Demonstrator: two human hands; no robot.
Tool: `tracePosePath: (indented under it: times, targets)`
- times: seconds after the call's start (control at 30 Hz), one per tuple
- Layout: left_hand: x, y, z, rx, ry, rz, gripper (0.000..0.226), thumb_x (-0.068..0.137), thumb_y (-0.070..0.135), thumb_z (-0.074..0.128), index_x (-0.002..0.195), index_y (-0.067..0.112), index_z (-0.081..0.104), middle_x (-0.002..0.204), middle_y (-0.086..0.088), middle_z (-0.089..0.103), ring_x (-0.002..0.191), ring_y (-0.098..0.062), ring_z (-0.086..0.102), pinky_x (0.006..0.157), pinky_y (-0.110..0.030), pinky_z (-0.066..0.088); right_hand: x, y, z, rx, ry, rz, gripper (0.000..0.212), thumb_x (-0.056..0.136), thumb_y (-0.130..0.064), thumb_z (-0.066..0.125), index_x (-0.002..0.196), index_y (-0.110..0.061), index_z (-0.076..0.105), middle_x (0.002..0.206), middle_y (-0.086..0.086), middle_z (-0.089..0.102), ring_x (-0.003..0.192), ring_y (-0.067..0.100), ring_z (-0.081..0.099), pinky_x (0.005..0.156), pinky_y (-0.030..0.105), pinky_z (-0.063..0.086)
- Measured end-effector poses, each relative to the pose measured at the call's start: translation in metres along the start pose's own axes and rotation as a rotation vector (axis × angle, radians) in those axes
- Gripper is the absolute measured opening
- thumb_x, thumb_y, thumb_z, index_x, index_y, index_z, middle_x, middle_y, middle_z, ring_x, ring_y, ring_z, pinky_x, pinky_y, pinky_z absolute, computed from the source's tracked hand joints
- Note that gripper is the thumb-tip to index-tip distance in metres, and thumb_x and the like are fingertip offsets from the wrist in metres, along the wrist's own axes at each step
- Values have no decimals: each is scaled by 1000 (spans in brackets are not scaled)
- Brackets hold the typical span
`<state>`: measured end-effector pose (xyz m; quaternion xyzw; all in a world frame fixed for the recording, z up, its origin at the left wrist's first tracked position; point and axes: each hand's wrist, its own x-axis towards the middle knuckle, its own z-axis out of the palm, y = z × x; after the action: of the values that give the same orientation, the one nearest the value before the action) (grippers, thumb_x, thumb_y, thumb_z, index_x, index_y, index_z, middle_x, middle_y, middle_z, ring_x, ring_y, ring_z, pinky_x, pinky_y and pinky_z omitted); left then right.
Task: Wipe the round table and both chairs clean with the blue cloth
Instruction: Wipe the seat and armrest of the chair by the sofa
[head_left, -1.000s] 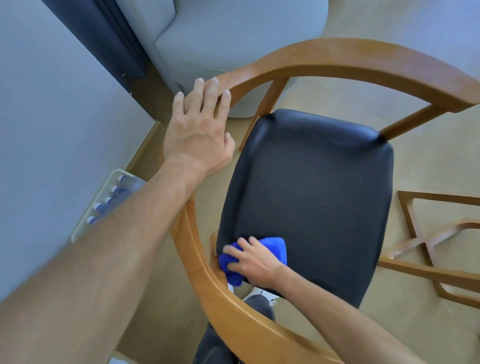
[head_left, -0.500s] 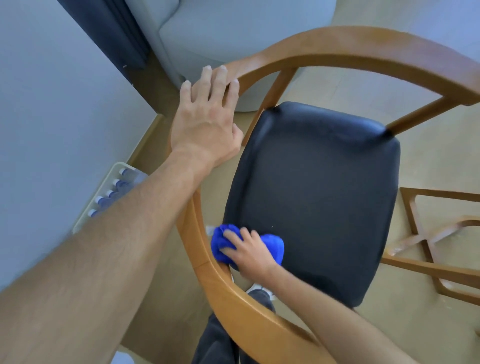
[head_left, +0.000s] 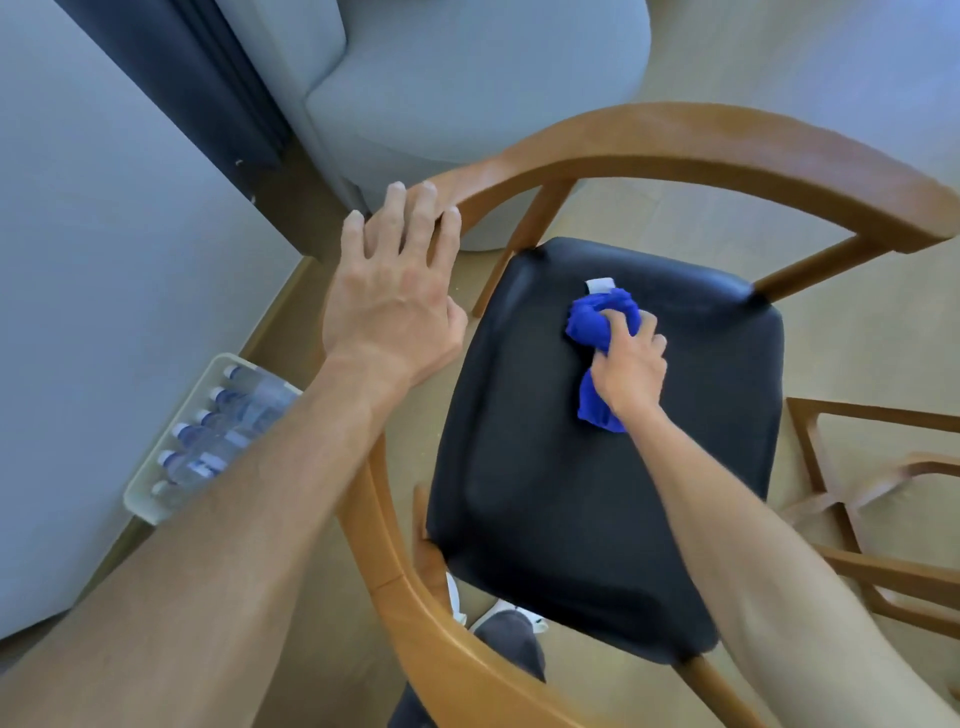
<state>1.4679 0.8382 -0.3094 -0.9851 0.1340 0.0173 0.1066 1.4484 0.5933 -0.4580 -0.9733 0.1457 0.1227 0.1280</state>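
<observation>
A wooden chair with a curved backrest rail (head_left: 675, 135) and a black padded seat (head_left: 571, 493) fills the middle of the view. My right hand (head_left: 631, 366) grips the bunched blue cloth (head_left: 597, 322) and presses it on the far part of the seat; a white tag sticks out of the cloth. My left hand (head_left: 395, 296) rests on the left end of the curved rail with its fingers spread flat. The round table's top is out of view.
A grey upholstered seat (head_left: 467, 78) stands beyond the chair. A white tray of water bottles (head_left: 208, 431) lies on the floor by the wall at left. A wooden frame (head_left: 883, 493) stands at right. My leg and shoe show beneath the chair.
My right hand has slid the blue cloth from the near left corner of the seat toward its far side. My left hand has stayed on the rail.
</observation>
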Motion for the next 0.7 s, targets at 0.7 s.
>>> tracePosePath:
  times: [0.7]
  targets:
    - [-1,1,-5,-30,-46,-3,69,81,29,49,143,4,31,147,-22,28,137,-40,25,107,-57,29,-86,161,-28,68,98,367,43,88,-12,51,129,-24,50,140,12,34,111,40,45,92,44,42]
